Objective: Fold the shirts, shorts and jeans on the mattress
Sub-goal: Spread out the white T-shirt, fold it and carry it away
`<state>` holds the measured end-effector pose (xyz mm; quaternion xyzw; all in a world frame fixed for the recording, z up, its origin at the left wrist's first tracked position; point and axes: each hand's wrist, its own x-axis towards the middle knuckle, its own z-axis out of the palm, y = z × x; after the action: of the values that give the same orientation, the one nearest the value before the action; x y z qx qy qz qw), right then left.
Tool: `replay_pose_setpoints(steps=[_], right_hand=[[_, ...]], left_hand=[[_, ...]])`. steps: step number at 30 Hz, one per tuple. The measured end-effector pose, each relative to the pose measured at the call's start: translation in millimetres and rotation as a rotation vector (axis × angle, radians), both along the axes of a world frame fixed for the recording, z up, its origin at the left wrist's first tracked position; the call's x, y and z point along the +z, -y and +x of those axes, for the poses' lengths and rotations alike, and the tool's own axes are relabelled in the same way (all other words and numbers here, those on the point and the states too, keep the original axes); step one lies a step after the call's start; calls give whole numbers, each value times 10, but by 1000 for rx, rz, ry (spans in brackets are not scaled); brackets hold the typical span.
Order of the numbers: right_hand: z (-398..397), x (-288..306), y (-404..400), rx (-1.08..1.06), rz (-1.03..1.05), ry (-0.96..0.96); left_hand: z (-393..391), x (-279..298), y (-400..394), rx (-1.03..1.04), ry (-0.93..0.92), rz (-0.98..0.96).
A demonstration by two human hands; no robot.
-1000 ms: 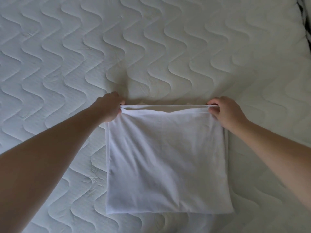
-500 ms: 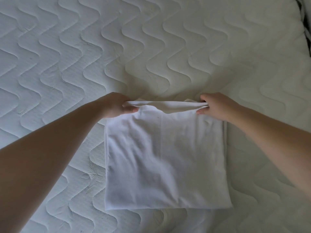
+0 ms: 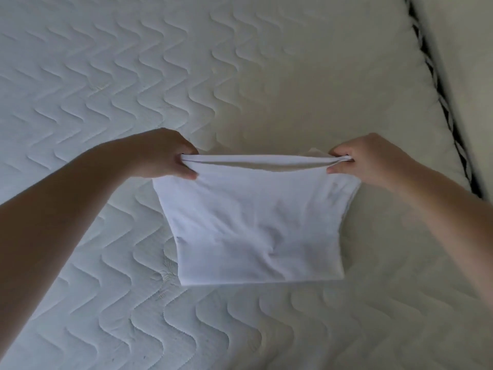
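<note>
A folded white cotton shirt [image 3: 253, 225] is held up by its top edge above the quilted white mattress [image 3: 133, 76], its lower part apparently hanging free. The corners are pinched by the left hand [image 3: 165, 156] and right hand [image 3: 370, 158], fingers curled tight (both arms outstretched). A further fold seems in hand; the edge must next be lowered evenly.

Open mattress [image 3: 240, 76] all around; white shirt [image 3: 256, 225] sole obstacle, center.

Shirt [image 3: 253, 225] between hands, above mattress [image 3: 133, 76]
</note>
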<state>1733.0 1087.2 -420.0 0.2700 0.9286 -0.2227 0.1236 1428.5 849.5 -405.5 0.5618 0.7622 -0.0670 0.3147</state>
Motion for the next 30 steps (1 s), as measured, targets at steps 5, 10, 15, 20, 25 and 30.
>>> replay_pose_setpoints(steps=[5,10,15,20,25,30], right_hand=[[-124,922,-20,53,189,-181],[-72,1100,176,10,272,-308],[262,301,634,27,339,-263],[761,-875,1227,-14,278,-123],[1415,-1636,1943,-18,210,191],[1541,-1680,2102,-77,226,149]], left_hand=[[-50,1064,82,22,-169,133],[47,1279,312,74,-297,200],[474,307,718,128,-409,268],[1254,-946,1374,30,-325,537],[2081,-1793,2050,174,-194,233],[2246,-1787,2114,266,-193,191]])
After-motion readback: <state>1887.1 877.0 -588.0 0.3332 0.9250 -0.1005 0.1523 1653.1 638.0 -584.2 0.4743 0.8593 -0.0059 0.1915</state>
